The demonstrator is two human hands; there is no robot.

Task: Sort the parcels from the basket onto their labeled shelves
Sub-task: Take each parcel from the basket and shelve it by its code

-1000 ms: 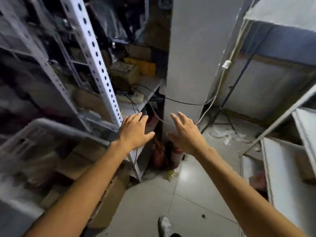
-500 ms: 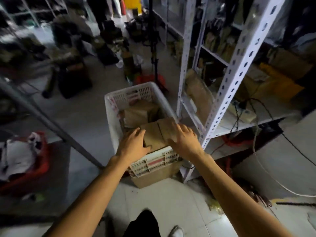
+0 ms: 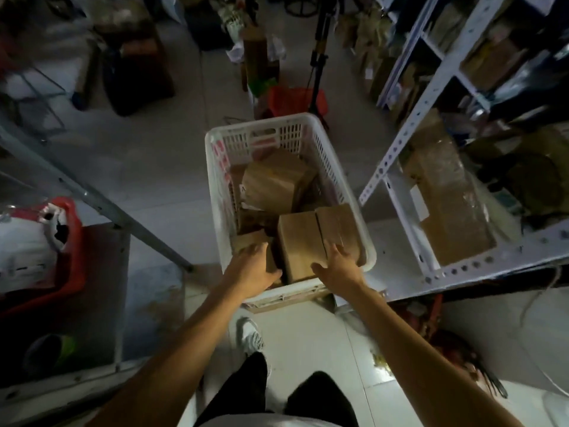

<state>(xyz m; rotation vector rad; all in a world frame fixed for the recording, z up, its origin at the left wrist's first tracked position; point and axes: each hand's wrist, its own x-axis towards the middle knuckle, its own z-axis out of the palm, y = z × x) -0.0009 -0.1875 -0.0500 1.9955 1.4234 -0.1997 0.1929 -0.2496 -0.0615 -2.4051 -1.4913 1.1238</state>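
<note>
reaching down into the white basket (image 3: 335, 167) at the centre of the frame, both hands close on one brown cardboard parcel (image 3: 303, 241) lying in the basket's near right corner. the left hand (image 3: 255, 269) sits against the parcel's left side, its fingers curled down along that face, partly hidden, so the grip there looks wrapped on the box edge. the right hand (image 3: 337, 265) lies on the parcel's top near its lower right part, fingers spread and fairly straight, pressing flat rather than curling round.

further back in the basket, toward the upper middle, a second larger parcel (image 3: 274, 183) in brown paper rests tilted, and smaller brown boxes show between and beneath the two. the basket stands on the pale tiled floor (image 3: 160, 143).

at the right of the frame a white perforated metal shelf (image 3: 428, 90) holds wrapped cardboard parcels on its lowest level. at the left edge a red bin (image 3: 72, 251) holds white bags. a white shoe (image 3: 249, 332) and dark trousers show at the bottom centre.
</note>
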